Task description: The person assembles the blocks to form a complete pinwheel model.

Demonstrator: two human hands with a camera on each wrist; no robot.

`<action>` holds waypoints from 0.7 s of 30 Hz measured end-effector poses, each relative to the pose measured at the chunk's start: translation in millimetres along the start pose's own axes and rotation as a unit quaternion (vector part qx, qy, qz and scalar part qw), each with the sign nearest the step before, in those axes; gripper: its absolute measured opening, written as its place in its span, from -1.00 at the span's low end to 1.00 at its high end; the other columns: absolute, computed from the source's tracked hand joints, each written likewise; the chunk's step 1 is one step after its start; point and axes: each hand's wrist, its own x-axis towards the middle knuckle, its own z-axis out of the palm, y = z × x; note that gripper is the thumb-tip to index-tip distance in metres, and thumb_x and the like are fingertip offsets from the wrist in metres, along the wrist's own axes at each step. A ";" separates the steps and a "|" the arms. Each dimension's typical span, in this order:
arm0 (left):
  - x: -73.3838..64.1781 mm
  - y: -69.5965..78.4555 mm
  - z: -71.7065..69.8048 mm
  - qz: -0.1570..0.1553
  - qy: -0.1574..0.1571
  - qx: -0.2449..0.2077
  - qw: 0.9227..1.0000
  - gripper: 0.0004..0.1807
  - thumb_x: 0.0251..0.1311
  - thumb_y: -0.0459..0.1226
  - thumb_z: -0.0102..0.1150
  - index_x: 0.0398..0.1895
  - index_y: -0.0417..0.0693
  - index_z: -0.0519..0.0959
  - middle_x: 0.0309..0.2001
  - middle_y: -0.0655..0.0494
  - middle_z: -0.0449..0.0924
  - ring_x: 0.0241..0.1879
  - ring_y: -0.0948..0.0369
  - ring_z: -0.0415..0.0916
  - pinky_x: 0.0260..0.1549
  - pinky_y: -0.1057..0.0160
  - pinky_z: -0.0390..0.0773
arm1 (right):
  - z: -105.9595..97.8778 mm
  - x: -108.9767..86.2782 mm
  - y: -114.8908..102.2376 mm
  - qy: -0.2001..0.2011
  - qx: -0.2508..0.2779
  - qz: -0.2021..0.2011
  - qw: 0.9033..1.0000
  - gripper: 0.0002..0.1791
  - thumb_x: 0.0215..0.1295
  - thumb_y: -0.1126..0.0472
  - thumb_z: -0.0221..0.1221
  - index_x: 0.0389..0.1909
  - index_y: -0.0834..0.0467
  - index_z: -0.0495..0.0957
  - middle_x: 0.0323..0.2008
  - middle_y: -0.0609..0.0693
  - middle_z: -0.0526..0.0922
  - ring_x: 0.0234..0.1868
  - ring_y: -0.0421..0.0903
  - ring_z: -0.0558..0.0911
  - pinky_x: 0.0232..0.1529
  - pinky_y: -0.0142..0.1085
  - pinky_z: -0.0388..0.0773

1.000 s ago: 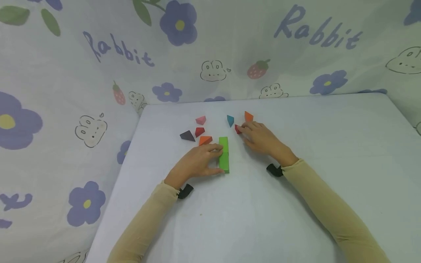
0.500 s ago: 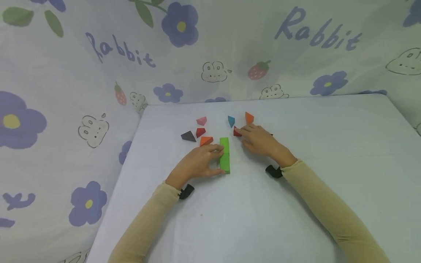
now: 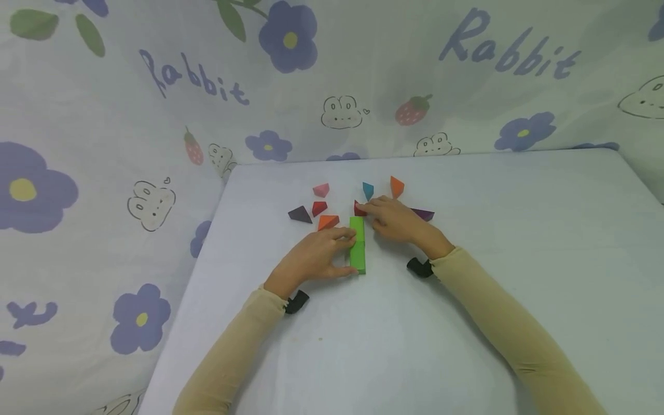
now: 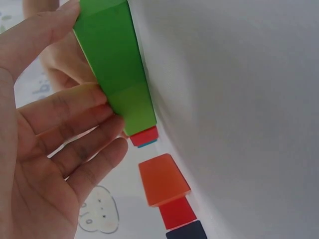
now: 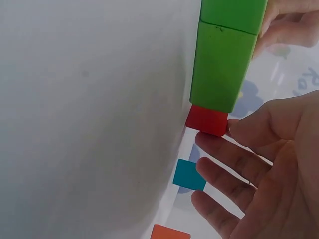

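Note:
Two bright green blocks (image 3: pixel 358 260) lie end to end in a column on the white table. My left hand (image 3: pixel 319 253) holds them from the left, thumb at the near end and fingertips at the side around the seam. Just beyond their far end, my right hand (image 3: pixel 396 222) pinches a small red triangular block (image 5: pixel 207 120) between thumb and index finger. In the right wrist view that red block is right at the end of the green column. The other fingers of my right hand spread beside a blue block (image 5: pixel 189 174).
Left of the column lie an orange block (image 3: pixel 328 222), another red block (image 3: pixel 319 208), a dark grey triangle (image 3: pixel 300 214) and a pink block (image 3: pixel 321 189). Another orange block (image 3: pixel 397 187) lies behind my right hand, a purple block (image 3: pixel 422 214) to its right. A patterned cloth (image 3: pixel 290 127) hangs behind.
My right hand has slid left with the red block, bringing it up to the far end of the green column. The purple block has come into view. My left hand stays in place.

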 end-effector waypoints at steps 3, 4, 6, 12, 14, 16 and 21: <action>0.3 0.2 -0.5 -0.002 -0.002 0.000 1.000 -0.26 0.09 0.21 0.29 0.23 -0.06 0.55 0.28 0.10 0.49 0.28 0.17 0.43 0.22 0.19 0.51 | 0.6 -0.5 0.4 -0.002 0.004 -0.002 1.000 -0.45 0.32 0.38 0.05 0.36 0.17 0.39 0.18 0.12 0.58 0.25 0.08 0.47 0.30 -0.01 0.41; 0.3 0.3 -1.1 -0.001 -0.002 -0.001 1.000 -0.25 0.08 0.21 0.30 0.23 -0.06 0.55 0.29 0.09 0.49 0.28 0.17 0.43 0.22 0.18 0.50 | 0.5 -0.8 0.5 -0.005 0.006 -0.001 1.000 -0.44 0.32 0.38 0.05 0.36 0.17 0.39 0.18 0.11 0.58 0.25 0.07 0.47 0.31 -0.01 0.41; 0.5 0.5 -2.1 -0.001 -0.002 -0.005 1.000 -0.25 0.08 0.20 0.31 0.23 -0.08 0.55 0.29 0.08 0.49 0.28 0.16 0.43 0.23 0.18 0.50 | -0.1 -1.5 0.1 -0.010 0.009 0.000 1.000 -0.44 0.33 0.39 0.04 0.37 0.16 0.38 0.19 0.10 0.58 0.26 0.07 0.46 0.31 -0.02 0.41; 0.8 -0.1 -1.0 0.003 0.003 -0.010 1.000 -0.24 0.07 0.19 0.32 0.23 -0.10 0.55 0.28 0.07 0.49 0.27 0.15 0.44 0.24 0.18 0.49 | -1.0 -3.8 -1.3 -0.017 0.023 -0.013 1.000 -0.41 0.31 0.42 0.00 0.38 0.12 0.37 0.18 0.05 0.59 0.24 0.06 0.47 0.29 -0.02 0.43; 0.7 -0.1 -0.7 0.004 0.004 -0.009 1.000 -0.24 0.07 0.20 0.32 0.23 -0.10 0.55 0.28 0.08 0.49 0.28 0.15 0.43 0.24 0.18 0.49 | -1.1 -4.3 -1.6 -0.020 0.028 -0.015 0.999 -0.40 0.31 0.42 0.00 0.39 0.09 0.37 0.19 0.04 0.59 0.25 0.05 0.46 0.30 -0.02 0.42; 0.6 -0.1 -0.5 0.004 0.004 -0.008 1.000 -0.24 0.07 0.20 0.31 0.23 -0.10 0.55 0.28 0.07 0.49 0.28 0.15 0.43 0.24 0.18 0.49 | -0.6 -4.0 -1.6 -0.023 0.029 -0.018 0.999 -0.39 0.31 0.41 0.00 0.40 0.08 0.36 0.20 0.03 0.58 0.26 0.04 0.45 0.31 -0.03 0.41; 0.7 0.2 -1.0 0.005 0.005 -0.007 1.000 -0.24 0.08 0.19 0.31 0.22 -0.11 0.55 0.28 0.06 0.49 0.28 0.13 0.44 0.23 0.17 0.49 | 1.1 -3.3 -1.5 -0.023 0.029 -0.026 0.999 -0.40 0.32 0.40 0.00 0.40 0.08 0.35 0.22 0.03 0.57 0.28 0.05 0.44 0.32 -0.03 0.40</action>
